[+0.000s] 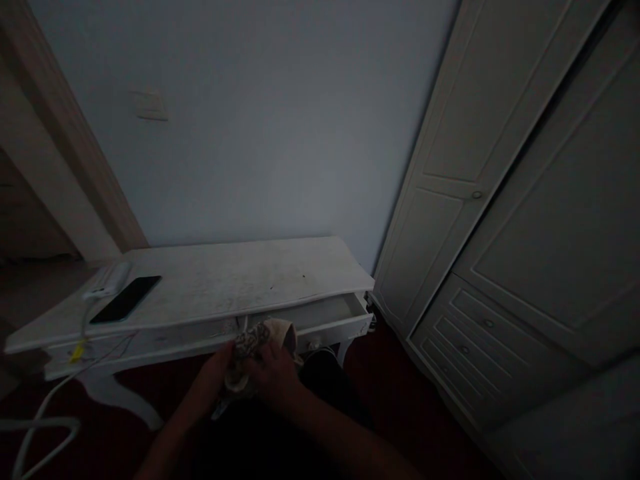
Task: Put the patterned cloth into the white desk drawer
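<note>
Nearest: two bare hands, held up off dark-clad knees. Right hand (273,375): fingers bent and pinching a cloth (278,329). Left hand (221,365): closed round the cloth's left edge; too dim to tell how tightly its fingertips press. Cloth sits bunched between them, in front of the table's near edge, just beside the open drawer (333,329). Two-handed hold probably keeps the limp folds gathered. Fabric looks soft and crumpled, pale with a dark figured pattern.

Next: drawer, white, slid out on the right, round knob (315,345) on its front. Table (225,277): white paint, scuffed grey, wavy front edge, curved leg (117,393). Phone (127,300), flat, glossy black, lies left beside a white power strip (111,279); perhaps set there to be near power. Pale cord (55,390) loops down at left.

Far: smooth bluish wall (265,133); panelled white wardrobe (443,227) on the right.
</note>
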`<state>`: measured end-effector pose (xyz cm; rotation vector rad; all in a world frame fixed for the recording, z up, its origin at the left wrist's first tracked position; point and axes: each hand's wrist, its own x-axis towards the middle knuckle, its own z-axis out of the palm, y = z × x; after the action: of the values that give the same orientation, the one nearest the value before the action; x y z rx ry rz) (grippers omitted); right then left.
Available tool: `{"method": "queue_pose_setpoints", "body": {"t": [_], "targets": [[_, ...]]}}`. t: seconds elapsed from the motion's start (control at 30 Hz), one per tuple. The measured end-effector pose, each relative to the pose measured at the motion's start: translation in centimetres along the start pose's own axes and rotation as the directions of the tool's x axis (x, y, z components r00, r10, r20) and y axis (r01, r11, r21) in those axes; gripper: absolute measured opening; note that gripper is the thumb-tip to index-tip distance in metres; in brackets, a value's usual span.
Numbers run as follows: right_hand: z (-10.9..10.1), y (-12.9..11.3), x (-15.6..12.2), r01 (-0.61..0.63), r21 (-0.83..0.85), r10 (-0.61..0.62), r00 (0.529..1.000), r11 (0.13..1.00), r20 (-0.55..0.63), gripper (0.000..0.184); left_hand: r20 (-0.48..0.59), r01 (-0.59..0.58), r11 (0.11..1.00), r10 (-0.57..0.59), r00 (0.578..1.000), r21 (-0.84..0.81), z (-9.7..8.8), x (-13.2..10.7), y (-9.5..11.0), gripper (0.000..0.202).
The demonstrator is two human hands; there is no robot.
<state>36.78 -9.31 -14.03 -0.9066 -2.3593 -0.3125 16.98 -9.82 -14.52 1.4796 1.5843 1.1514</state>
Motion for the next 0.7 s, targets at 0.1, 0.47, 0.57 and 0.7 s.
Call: {"method": "queue_pose_setpoints", "body": {"t": [0.1, 0.47, 0.57, 0.7], "targets": [[0.6, 1.7, -1.9, -0.02, -0.029, 0.02, 1.0, 0.999, 0.014, 0.02, 0.012, -0.216, 0.926, 0.224, 0.975, 0.31, 0.7, 0.4, 2.0, 0.059], [0.3, 7.8, -9.4, 0.06, -0.136, -0.051, 0.997, 0.989, 0.063, 0.019, 0.378, -0.434, 0.444, 0.214, 0.901, 0.783, 6.6, 2.2, 10.1, 0.048], [-0.5, 9.6, -11.0, 0.083, -0.15, -0.075, 0.996, 0.985, 0.054, 0.015, 0.36, -0.406, 0.433, 0.189, 0.914, 0.805, 6.9, 2.4, 9.2, 0.053], [-2.0, 11.9, -12.8, 0.024, -0.159, -0.014, 0.998, 0.987, 0.064, 0.014, 0.342, -0.401, 0.413, 0.213, 0.915, 0.817, 6.8, 2.2, 8.5, 0.055]]}}
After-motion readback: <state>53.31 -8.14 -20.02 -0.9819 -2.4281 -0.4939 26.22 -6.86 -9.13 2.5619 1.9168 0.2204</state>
